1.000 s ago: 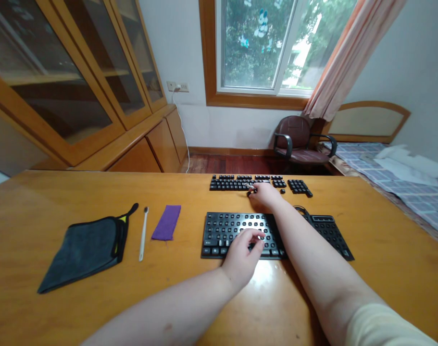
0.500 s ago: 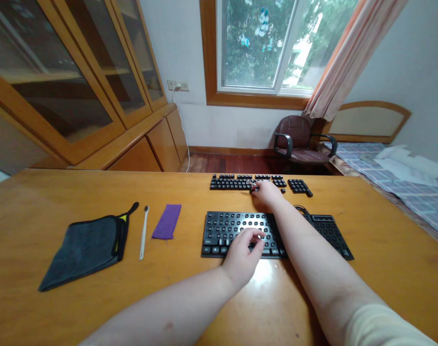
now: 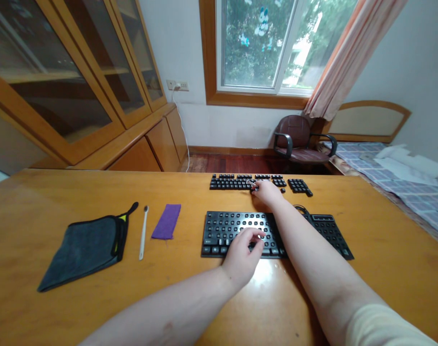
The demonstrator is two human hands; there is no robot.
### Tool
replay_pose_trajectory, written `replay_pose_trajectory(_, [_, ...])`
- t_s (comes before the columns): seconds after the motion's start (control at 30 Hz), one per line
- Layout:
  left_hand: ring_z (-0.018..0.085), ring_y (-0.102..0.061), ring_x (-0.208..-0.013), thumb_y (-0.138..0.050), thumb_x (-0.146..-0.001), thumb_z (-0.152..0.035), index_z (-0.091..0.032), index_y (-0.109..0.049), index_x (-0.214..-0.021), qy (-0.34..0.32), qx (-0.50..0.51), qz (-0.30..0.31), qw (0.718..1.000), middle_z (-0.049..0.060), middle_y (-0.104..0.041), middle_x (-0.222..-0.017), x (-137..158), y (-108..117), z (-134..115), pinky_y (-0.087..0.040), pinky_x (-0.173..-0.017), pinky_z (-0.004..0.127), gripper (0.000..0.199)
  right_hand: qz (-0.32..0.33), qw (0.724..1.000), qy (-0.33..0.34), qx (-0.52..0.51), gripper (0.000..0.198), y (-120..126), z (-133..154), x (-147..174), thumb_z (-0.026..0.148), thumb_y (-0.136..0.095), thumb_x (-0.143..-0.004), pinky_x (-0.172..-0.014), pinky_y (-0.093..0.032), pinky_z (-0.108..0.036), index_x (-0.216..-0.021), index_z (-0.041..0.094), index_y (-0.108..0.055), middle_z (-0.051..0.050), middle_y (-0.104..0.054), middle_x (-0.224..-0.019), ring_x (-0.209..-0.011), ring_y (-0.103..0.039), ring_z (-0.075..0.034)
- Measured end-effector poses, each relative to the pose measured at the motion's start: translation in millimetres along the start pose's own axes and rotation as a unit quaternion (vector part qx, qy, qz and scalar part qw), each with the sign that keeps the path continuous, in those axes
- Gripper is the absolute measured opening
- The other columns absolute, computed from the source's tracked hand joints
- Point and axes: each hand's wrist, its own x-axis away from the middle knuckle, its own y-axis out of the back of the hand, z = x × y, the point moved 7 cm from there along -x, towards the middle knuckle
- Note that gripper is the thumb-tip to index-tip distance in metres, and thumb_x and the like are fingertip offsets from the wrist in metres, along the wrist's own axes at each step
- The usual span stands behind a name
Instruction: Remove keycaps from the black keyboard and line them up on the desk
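A black keyboard (image 3: 213,235) lies on the desk, with small key stems showing where most keycaps are off. Only its bottom row and a few others still carry caps. Over its lower middle is my left hand (image 3: 243,253), fingers curled and thumb apart, holding nothing. My right hand (image 3: 268,193) reaches past the keyboard to the rows of loose black keycaps (image 3: 228,183) near the far edge. Its fingers are closed on a thin, shiny metal tool (image 3: 252,183), whose tip is at the keycaps. My right forearm hides part of the keyboard.
To the left lie a purple cloth (image 3: 167,222), a white toothbrush (image 3: 143,234) and a dark grey cloth (image 3: 83,250) with black edging. A coiled cable (image 3: 302,209) sits behind the keyboard. Past the wooden desk (image 3: 190,298) stand a chair (image 3: 294,139) and a bed.
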Motion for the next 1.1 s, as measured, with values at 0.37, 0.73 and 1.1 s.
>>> replay_pose_trajectory(0.37, [0.016,-0.058,-0.088,-0.050,-0.080,-0.010,-0.019,-0.061,-0.094,-0.023,-0.030,0.016,0.999,0.003,-0.061,-0.093,2.0,-2.0,-1.6,-0.046,-0.083,0.030,0.019,-0.235,0.945,-0.019,-0.228,0.051,37.6,-16.5,8.8,0.057,-0.037,-0.086,-0.064,-0.039,-0.027,-0.083,0.015,-0.066,-0.007,-0.066,-0.074,-0.073,-0.058,-0.020])
replay_pose_trajectory(0.73, [0.015,-0.058,-0.089,-0.050,-0.080,-0.008,-0.017,-0.061,-0.093,-0.023,-0.034,0.023,0.999,0.003,-0.061,-0.093,2.0,-3.1,-1.7,-0.046,-0.083,0.028,0.020,-0.056,0.995,0.037,-0.077,0.020,10.1,-2.9,-3.2,0.033,-0.065,-0.072,-0.066,-0.039,-0.026,-0.088,0.023,-0.069,-0.004,-0.069,-0.082,-0.075,-0.059,-0.018])
replay_pose_trajectory(1.1, [0.015,-0.058,-0.089,-0.050,-0.079,-0.008,-0.017,-0.062,-0.093,-0.018,-0.034,0.024,0.999,0.004,-0.061,-0.093,1.2,-3.0,-3.1,-0.046,-0.083,0.029,0.020,-0.011,0.999,0.030,-0.010,0.019,0.7,-1.6,-4.7,0.022,-0.060,-0.073,-0.068,-0.040,-0.025,-0.089,0.022,-0.069,-0.007,-0.069,-0.087,-0.081,-0.061,-0.020])
